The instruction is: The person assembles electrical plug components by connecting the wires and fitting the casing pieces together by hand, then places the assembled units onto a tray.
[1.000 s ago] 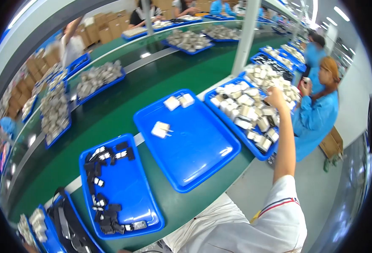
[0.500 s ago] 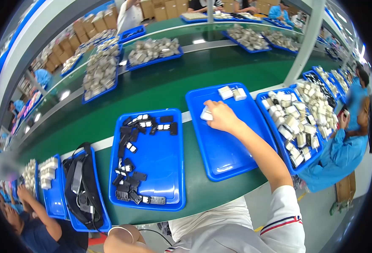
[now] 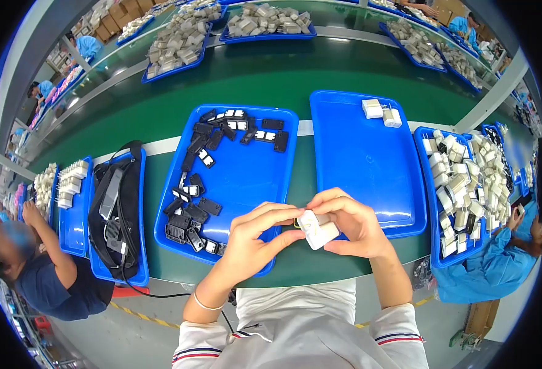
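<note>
White charger block (image 3: 320, 230) pinched between our left grip (image 3: 246, 246) and right grip (image 3: 366, 234).

We hold the block directly between the two grips, thumb and fingertips pressing it from each side, above the front part of the green bench (image 3: 320, 267); whether it is one piece or two together we cannot tell; our left grip overlaps, in this view, the near right corner of a blue tray (image 3: 246, 178) with black casings (image 3: 196, 213) along its far and left sides; our right grip is at the near left corner of a second blue tray (image 3: 369, 166), whose smooth base stretches back to two white plug adapters (image 3: 372, 109) near the far rim; a green strip separates these trays; just right, a third blue tray (image 3: 426, 203) carries heaped adapters (image 3: 460, 178).
</note>
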Demonstrator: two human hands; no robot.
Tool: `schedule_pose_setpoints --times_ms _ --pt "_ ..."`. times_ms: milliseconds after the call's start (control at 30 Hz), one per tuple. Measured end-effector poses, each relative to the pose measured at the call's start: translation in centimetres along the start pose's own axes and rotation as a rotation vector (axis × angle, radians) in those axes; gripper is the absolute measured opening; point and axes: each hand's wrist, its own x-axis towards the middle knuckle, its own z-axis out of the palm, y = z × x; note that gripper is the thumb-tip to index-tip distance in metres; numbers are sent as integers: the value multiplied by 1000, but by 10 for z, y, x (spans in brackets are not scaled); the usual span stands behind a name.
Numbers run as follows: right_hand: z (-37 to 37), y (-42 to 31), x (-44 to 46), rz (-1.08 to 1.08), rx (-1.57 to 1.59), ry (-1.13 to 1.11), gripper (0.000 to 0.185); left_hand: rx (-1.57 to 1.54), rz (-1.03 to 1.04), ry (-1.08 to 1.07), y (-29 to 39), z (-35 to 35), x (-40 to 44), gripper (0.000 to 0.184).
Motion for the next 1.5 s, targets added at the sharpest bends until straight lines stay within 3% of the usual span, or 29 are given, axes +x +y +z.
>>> schedule_pose_setpoints --times_ms 167,367,467,500,533,667,800,967,1233,1333,1433,1500 --pt "-5 -4 3 -4 -194 63 50 248 121 8 -2 -10 11 15" --pt "-4 -11 13 -103 -613 105 49 455 61 24 3 -13 23 4" --pt "0 -12 17 -135 -667 147 47 361 -2 146 -2 -12 27 4" --pt "-2 -11 16 -144 -649 161 47 381 -48 273 -5 -12 28 3" --pt "-5 -9 14 -153 -631 176 47 407 -25 399 -14 -16 30 5" --pt "-8 -5 16 -148 -606 159 46 600 420 160 -10 -13 29 21" --pt "-7 -3 14 -91 -587 126 46 645 539 68 -17 -11 26 29" --pt "-3 -4 14 -69 -619 136 44 795 606 90 -20 -10 16 21" --pt "-12 -4 12 -184 -977 328 39 680 312 -163 -14 -21 19 16" --pt "-22 -9 12 -198 -932 395 41 709 248 -37 -18 -43 20 15" --pt "-17 -11 14 -197 -997 364 42 899 -49 162 -38 -83 29 8" --pt "-13 -7 14 -198 -995 348 42 948 -162 182 -63 -107 36 8"
